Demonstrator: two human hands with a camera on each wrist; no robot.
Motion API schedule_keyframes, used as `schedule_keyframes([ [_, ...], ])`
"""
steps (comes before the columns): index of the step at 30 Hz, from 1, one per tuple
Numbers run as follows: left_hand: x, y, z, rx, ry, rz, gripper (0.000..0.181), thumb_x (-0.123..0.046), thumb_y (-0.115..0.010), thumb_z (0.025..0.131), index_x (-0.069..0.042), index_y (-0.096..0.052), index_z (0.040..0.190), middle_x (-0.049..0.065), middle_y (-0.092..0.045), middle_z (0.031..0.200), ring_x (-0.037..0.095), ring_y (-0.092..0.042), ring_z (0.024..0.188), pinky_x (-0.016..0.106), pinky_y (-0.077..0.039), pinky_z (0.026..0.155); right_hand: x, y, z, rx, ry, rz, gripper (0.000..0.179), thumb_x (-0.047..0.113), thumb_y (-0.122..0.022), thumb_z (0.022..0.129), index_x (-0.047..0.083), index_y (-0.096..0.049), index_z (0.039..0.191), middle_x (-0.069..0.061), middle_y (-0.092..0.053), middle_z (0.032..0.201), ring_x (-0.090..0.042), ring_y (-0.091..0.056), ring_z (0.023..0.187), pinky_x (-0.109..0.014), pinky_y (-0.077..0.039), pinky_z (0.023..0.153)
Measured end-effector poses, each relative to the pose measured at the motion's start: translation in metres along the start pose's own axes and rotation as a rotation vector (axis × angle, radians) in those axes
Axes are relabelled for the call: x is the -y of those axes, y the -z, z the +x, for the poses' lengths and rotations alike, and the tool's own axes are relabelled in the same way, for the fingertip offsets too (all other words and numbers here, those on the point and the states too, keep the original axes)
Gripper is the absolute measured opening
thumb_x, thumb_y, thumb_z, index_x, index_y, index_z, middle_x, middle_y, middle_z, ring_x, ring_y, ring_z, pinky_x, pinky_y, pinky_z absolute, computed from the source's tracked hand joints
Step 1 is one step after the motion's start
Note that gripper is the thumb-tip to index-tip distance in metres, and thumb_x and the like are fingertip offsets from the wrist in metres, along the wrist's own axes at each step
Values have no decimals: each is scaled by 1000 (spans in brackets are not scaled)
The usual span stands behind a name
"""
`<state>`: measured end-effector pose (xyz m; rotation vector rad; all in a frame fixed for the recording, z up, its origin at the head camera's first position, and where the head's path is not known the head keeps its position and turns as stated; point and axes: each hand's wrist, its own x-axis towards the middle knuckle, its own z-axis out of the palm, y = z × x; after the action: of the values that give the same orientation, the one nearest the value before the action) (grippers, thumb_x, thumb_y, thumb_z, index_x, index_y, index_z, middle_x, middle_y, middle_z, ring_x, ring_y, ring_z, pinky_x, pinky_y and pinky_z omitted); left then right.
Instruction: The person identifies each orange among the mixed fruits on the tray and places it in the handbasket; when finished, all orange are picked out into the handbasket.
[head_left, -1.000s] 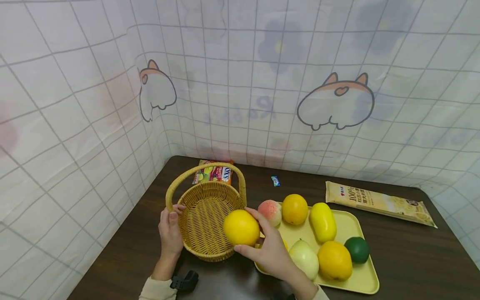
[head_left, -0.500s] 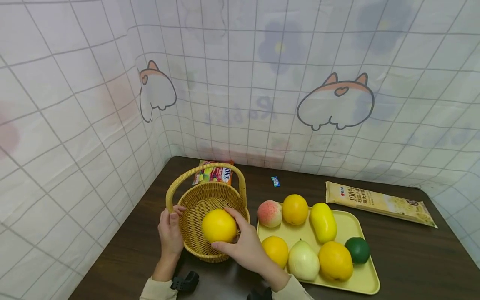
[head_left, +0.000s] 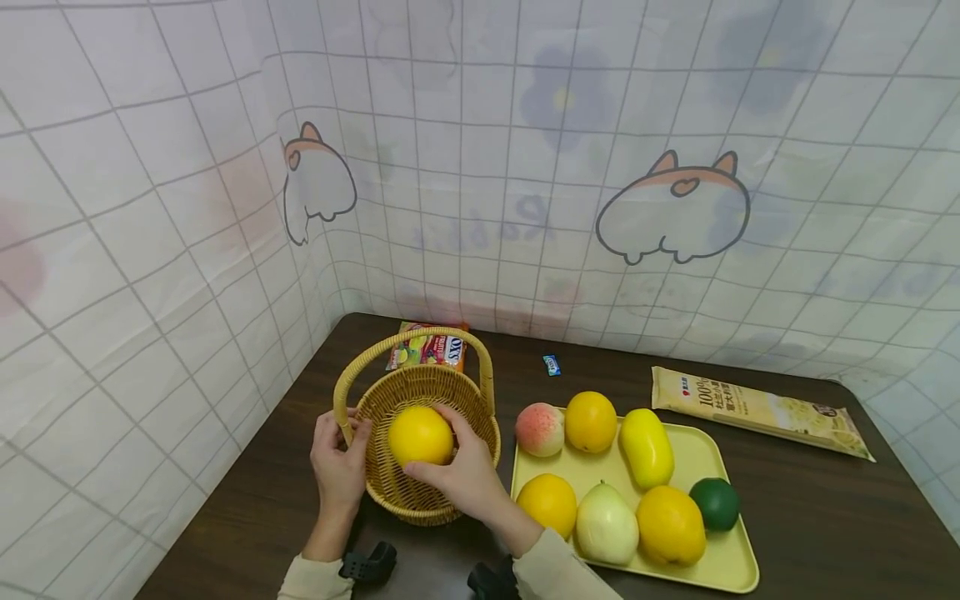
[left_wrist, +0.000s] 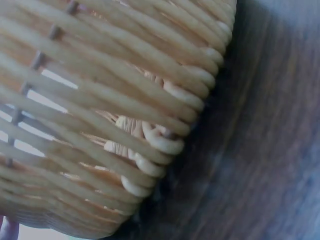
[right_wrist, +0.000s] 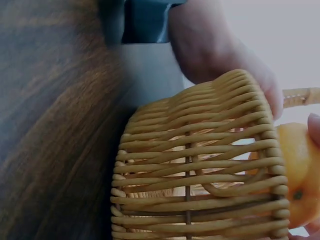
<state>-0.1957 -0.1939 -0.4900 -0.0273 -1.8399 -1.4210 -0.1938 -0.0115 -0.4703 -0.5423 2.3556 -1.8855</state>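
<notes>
A round yellow-orange orange (head_left: 420, 437) is held by my right hand (head_left: 471, 479), its thumb on the near side and fingers on the far side. The hand is over the opening of a woven wicker basket (head_left: 411, 502) with an arched handle. Whether the orange touches the basket floor, I cannot tell. At the left, my left hand (head_left: 339, 473) grips the rim by the handle's foot. The left wrist view shows the basket's woven side (left_wrist: 100, 100) close up. In the right wrist view the orange (right_wrist: 295, 160) shows above the rim.
Right of the basket, a yellow tray (head_left: 693, 446) bears a peach (head_left: 540, 430), a pear (head_left: 607, 523), a dark green fruit (head_left: 715, 503) and several yellow or orange fruits. Behind lie a candy bag (head_left: 442, 348), a small blue packet (head_left: 551, 365) and a long noodle packet (head_left: 757, 410).
My right hand has carried the orange leftward from the basket's right rim to over its middle. My left hand stays at the rim, its thumb shifted slightly. The tray's fruits stay put.
</notes>
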Motion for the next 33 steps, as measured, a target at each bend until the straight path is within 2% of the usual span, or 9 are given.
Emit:
schedule_keyframes([
  [5, -1, 1, 0, 15, 30, -1, 14, 20, -58, 74, 7, -58, 79, -2, -53, 103, 14, -57, 88, 12, -42, 75, -1, -8, 10, -1, 2, -61, 80, 31, -79, 79, 13, -39, 146, -7, -54, 136, -22, -59, 106, -40, -50, 84],
  [7, 0, 1, -1, 9, 30, 1, 16, 21, -57, 72, 7, -58, 79, 1, -54, 102, 14, -57, 87, 13, -42, 75, -1, -12, 14, -7, -19, -89, 81, 32, -80, 78, 13, -40, 146, -6, -54, 135, -22, -59, 105, -40, -50, 84],
  [13, 0, -1, 2, -2, -7, 19, 16, 23, -56, 72, 8, -58, 79, 27, -56, 102, 8, -55, 86, 13, -41, 73, -4, -21, 30, -47, -71, -161, 82, 32, -82, 74, 11, -43, 144, -7, -54, 134, -22, -58, 106, -43, -49, 85],
  [16, 0, -3, 3, 1, -11, 24, 17, 23, -57, 72, 7, -57, 78, 30, -57, 102, 16, -57, 83, 14, -40, 71, -3, -23, 35, -46, -85, -181, 83, 31, -83, 73, 10, -44, 143, -7, -56, 132, -23, -57, 105, -43, -49, 85],
  [19, 0, -3, 2, 2, -6, 14, 16, 24, -56, 71, 10, -56, 78, 30, -57, 101, 31, -56, 82, 14, -40, 69, -3, -25, 37, -39, -109, -204, 83, 31, -84, 71, 11, -45, 141, -7, -57, 130, -22, -58, 103, -43, -49, 83],
  [21, 0, -3, 2, 4, -5, 7, 14, 24, -55, 71, 12, -56, 79, 31, -57, 101, 37, -54, 82, 14, -39, 69, -4, -27, 38, -39, -125, -228, 83, 32, -84, 71, 12, -46, 141, -7, -57, 129, -22, -58, 101, -42, -49, 82],
  [26, 1, -2, 0, 13, 11, -1, 13, 24, -55, 72, 13, -55, 80, 30, -57, 102, 29, -54, 83, 16, -39, 70, -8, -33, 42, -47, -142, -247, 82, 29, -85, 71, 11, -45, 141, -8, -56, 129, -23, -58, 102, -43, -49, 83],
  [30, 2, -1, -2, 19, 22, -9, 12, 23, -54, 73, 13, -54, 80, 29, -58, 101, 38, -53, 84, 17, -38, 70, -9, -38, 45, -40, -153, -238, 82, 25, -85, 72, 8, -45, 141, -10, -55, 130, -25, -57, 104, -44, -49, 84],
  [33, 2, -3, -2, 22, 20, -27, 11, 23, -53, 74, 13, -53, 79, 20, -59, 98, 41, -52, 86, 18, -38, 71, -9, -38, 45, -27, -166, -250, 82, 23, -85, 71, 7, -44, 141, -12, -54, 131, -27, -57, 106, -45, -48, 86],
])
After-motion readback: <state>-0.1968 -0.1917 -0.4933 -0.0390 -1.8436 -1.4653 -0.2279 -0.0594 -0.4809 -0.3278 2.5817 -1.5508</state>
